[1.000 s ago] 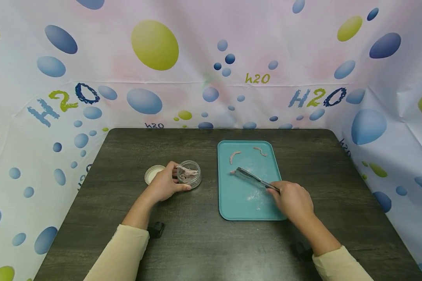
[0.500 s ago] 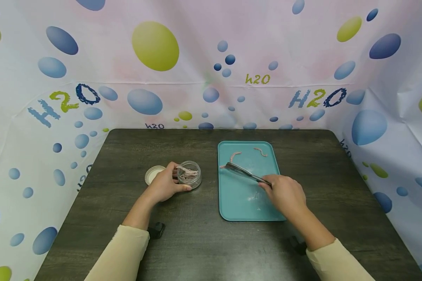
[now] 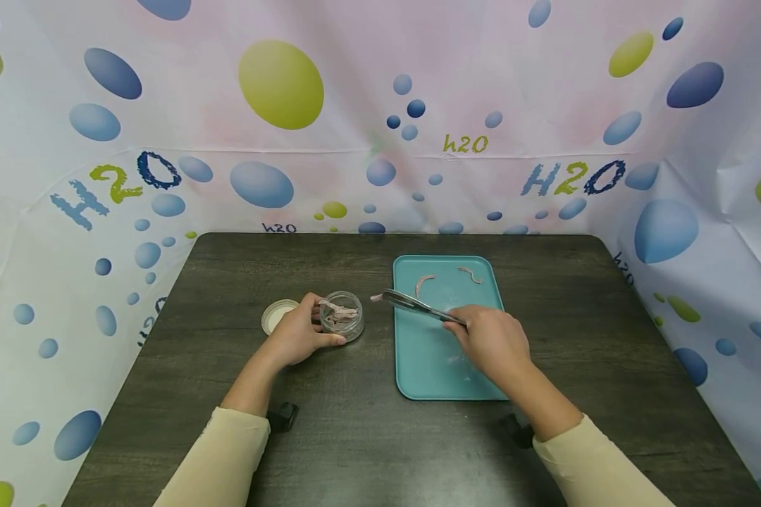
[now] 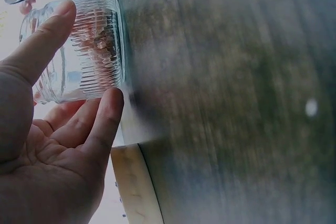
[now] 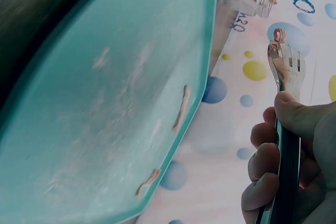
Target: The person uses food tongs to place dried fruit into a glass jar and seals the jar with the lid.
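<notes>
1. Tongs, clasped in the right hand's fingers, have moved leftward, carrying a strip between tray and jar.
2. Left hand grips the jar; a loosened squeeze could drop the strip.

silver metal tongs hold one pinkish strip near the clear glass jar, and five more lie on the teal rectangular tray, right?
Only the count is wrong: the head view shows two pinkish strips on the teal rectangular tray, not five. The silver metal tongs do hold one strip near the clear glass jar.
</notes>
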Demonstrator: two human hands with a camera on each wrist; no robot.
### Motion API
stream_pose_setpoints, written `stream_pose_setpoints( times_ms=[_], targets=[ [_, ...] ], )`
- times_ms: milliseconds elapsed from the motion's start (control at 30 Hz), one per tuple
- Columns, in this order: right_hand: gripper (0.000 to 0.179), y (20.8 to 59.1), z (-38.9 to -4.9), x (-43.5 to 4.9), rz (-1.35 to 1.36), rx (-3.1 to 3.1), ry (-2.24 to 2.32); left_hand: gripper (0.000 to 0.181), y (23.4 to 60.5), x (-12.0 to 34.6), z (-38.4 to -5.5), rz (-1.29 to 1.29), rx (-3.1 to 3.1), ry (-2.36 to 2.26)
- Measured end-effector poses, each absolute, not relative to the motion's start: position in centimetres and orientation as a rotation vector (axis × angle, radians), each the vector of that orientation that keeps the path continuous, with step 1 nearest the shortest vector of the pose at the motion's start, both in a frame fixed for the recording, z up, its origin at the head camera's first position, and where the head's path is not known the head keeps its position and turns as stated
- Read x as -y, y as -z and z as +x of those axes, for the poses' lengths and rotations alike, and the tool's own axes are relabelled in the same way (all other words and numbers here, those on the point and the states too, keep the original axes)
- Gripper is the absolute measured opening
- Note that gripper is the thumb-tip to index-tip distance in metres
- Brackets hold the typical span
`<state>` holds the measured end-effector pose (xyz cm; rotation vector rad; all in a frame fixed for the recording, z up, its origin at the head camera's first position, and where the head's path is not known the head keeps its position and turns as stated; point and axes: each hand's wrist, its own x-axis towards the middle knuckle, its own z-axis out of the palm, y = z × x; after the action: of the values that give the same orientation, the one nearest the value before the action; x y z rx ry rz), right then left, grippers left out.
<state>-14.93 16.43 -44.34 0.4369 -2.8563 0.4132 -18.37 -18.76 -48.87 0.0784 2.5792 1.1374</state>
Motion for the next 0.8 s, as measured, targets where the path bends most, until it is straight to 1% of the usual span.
stream_pose_setpoints(
  times_ms=[367,800],
  targets=[
    [0.018,43.9,-15.0,-13.4,0.590,2.795,-0.374,0.084,48.9,18.9,-18.4,0.078,-2.570,-1.150],
    [0.017,43.9,-14.9,-12.3,0.604,2.810,-0.331,0.083,49.1,19.0,-18.5,0.088,-2.580,-1.150]
  ],
)
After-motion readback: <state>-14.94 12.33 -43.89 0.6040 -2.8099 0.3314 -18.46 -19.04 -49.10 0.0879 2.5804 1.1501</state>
